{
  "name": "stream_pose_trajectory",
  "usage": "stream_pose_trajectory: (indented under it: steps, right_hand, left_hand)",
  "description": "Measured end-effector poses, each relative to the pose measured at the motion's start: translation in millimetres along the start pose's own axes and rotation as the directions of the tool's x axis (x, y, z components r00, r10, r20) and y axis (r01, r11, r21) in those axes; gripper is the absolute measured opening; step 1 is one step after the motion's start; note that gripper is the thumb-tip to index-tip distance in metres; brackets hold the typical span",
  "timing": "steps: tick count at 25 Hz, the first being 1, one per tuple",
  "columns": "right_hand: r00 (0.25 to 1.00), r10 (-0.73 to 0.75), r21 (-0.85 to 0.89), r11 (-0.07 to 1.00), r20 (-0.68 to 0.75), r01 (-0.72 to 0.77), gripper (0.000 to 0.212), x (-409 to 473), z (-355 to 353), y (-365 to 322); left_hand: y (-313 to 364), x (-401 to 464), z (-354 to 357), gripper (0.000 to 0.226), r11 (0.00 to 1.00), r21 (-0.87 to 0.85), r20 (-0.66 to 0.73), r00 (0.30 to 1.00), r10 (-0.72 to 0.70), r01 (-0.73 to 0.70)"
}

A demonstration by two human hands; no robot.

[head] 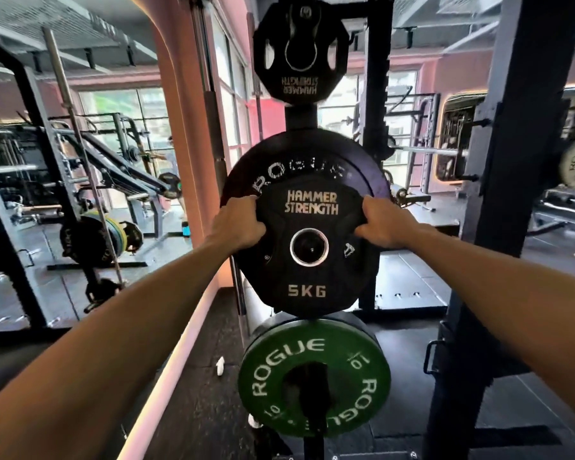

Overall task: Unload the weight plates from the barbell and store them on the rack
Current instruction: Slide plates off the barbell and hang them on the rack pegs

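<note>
I see the rack upright (375, 94) carrying storage pegs stacked vertically. On the middle peg a large black Rogue bumper plate (362, 167) sits behind; in front of it I hold the 5 kg Hammer Strength plate (307, 283), its bore around the peg end (309, 249), presumably seating it. My left hand (238, 224) and right hand (384, 224) curl fingers into its grip slots, one each side for balance.
</note>
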State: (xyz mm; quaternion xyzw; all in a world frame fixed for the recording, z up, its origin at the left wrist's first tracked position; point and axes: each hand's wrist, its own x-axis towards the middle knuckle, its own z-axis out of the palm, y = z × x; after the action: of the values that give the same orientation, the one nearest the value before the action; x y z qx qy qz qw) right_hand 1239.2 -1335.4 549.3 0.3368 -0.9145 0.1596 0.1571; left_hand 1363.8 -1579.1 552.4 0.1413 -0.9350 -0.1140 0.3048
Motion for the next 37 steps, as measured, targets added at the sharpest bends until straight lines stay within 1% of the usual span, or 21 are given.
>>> stream_pose_trajectory:
  steps: [2, 5, 7, 10, 12, 13, 15, 17, 21, 25, 28, 30, 33, 35, 37]
  right_hand:
    - [0.999, 0.033, -0.007, 0.999, 0.006, -0.033, 0.033, 9.7, 14.8, 6.3]
    - [0.998, 0.059, -0.009, 0.998, -0.036, -0.060, 0.033, 25.8, 31.3, 15.6]
    - [0.994, 0.070, 0.010, 0.998, -0.081, -0.070, 0.035, 34.8, 41.1, 18.7]
    - [0.994, 0.081, 0.002, 0.997, -0.080, -0.081, 0.044, 52.1, 55.9, 22.7]
    - [0.994, 0.086, 0.009, 0.996, -0.072, -0.086, 0.050, 63.9, 63.2, 24.4]
    - [0.993, 0.092, 0.015, 0.996, -0.080, -0.091, 0.052, 70.5, 66.1, 25.2]
    - [0.988, 0.103, 0.007, 0.995, -0.112, -0.103, 0.056, 82.9, 72.0, 27.0]
    - [0.982, 0.108, -0.019, 0.993, -0.154, -0.112, 0.061, 93.0, 78.1, 28.1]
    - [0.960, 0.098, -0.065, 0.991, -0.264, -0.119, 0.067, 116.3, 91.4, 30.0]
    - [0.951, 0.136, -0.107, 0.979, -0.278, -0.171, 0.066, 145.1, 105.0, 31.4]
    - [0.952, 0.148, -0.103, 0.978, -0.269, -0.182, 0.065, 160.0, 113.9, 36.8]
    - [0.964, 0.179, -0.109, 0.973, -0.198, -0.203, 0.063, 161.8, 109.1, 36.5]
    - [0.970, 0.233, -0.124, 0.963, -0.074, -0.241, 0.060, 155.9, 94.8, 30.8]
    - [0.979, 0.195, -0.095, 0.975, -0.054, -0.199, 0.063, 144.9, 85.8, 27.6]
    - [0.989, 0.137, -0.056, 0.989, -0.055, -0.140, 0.067, 128.7, 74.0, 28.1]
  left_hand:
    - [-5.3, 8.6, 19.0, 0.043, 1.000, 0.008, 0.019, 1.000, -0.008, 0.008]
    - [-11.9, 22.0, 41.8, 0.057, 0.999, 0.014, -0.013, 0.999, -0.031, 0.031]
    - [-16.2, 31.5, 50.7, 0.053, 0.999, 0.043, -0.026, 1.000, -0.005, 0.006]
    - [-26.1, 48.0, 62.2, 0.042, 0.998, 0.063, -0.026, 0.999, 0.022, -0.021]
    - [-34.2, 58.0, 72.1, 0.041, 0.992, 0.075, -0.016, 0.994, 0.104, -0.102]
    - [-38.0, 63.1, 76.4, 0.040, 0.983, 0.101, -0.031, 0.987, 0.156, -0.153]
    - [-45.9, 74.7, 84.8, 0.039, 0.952, 0.236, -0.090, 0.971, 0.222, -0.196]
    - [-51.5, 83.1, 94.6, 0.044, 0.920, 0.351, -0.127, 0.964, 0.232, -0.176]
    - [-60.8, 100.6, 112.1, 0.048, 0.901, 0.417, -0.191, 0.958, 0.214, -0.118]
    - [-69.2, 124.1, 126.6, 0.050, 0.873, 0.476, -0.164, 0.965, 0.206, -0.106]
    - [-72.4, 132.5, 132.4, 0.050, 0.857, 0.502, -0.199, 0.949, 0.243, -0.115]
    - [-68.4, 130.5, 127.8, 0.049, 0.859, 0.503, -0.156, 0.967, 0.203, -0.099]
    - [-60.3, 132.9, 115.3, 0.055, 0.855, 0.515, -0.010, 0.997, 0.071, -0.055]
    - [-56.3, 129.3, 103.7, 0.064, 0.873, 0.485, 0.078, 0.997, 0.007, -0.044]
    - [-49.4, 117.3, 91.5, 0.070, 0.920, 0.391, 0.108, 0.993, -0.047, 0.001]
